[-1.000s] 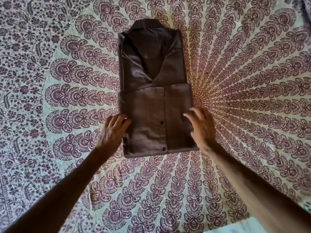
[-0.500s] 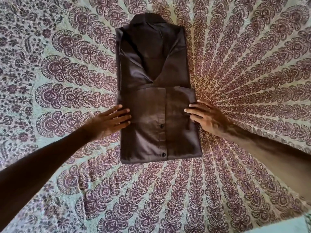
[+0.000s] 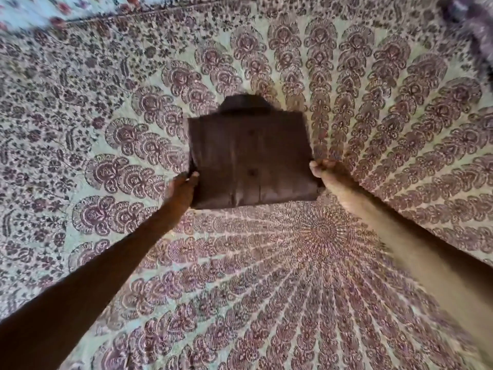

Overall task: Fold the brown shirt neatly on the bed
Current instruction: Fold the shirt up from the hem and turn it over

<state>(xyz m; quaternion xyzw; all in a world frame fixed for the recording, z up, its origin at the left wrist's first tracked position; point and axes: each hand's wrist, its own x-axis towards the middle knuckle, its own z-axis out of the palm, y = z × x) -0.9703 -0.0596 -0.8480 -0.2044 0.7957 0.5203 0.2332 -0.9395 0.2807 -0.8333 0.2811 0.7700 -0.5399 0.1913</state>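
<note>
Brown cloth is found just above the middle of the view: the brown shirt (image 3: 248, 156) is folded into a compact, nearly square packet and is set against the patterned bedspread (image 3: 293, 276). At the packet's twelve o'clock, the collar (image 3: 244, 102) is seen poking out past the top edge as a small dark hump. Two dark spots are made out down the middle of the front panel, but the picture is too blurred for them to be told as buttons.

And the packet is taken from both sides! At its eight o'clock, the left edge is gripped by the left hand (image 3: 181, 188), with the fingers curled round the cloth and one fingertip laid on the top face. At four o'clock, the right edge is clutched by the right hand (image 3: 324, 172); the knuckles are bunched tight against the fabric and the fingertips are hidden beneath it. Both forearms are stretched in from the bottom corners of the view.

Whether the near edge is raised off the bedspread or lies flat on it cannot be told.

The bedspread's round medallion centre is spotted at five o'clock from the shirt, near its lower right corner. Far out at one o'clock, a fuzzy purple item (image 3: 472, 20) is glimpsed, blurred. At eleven o'clock, a pale floral cloth (image 3: 40, 12) is caught beyond the bedspread's border.
</note>
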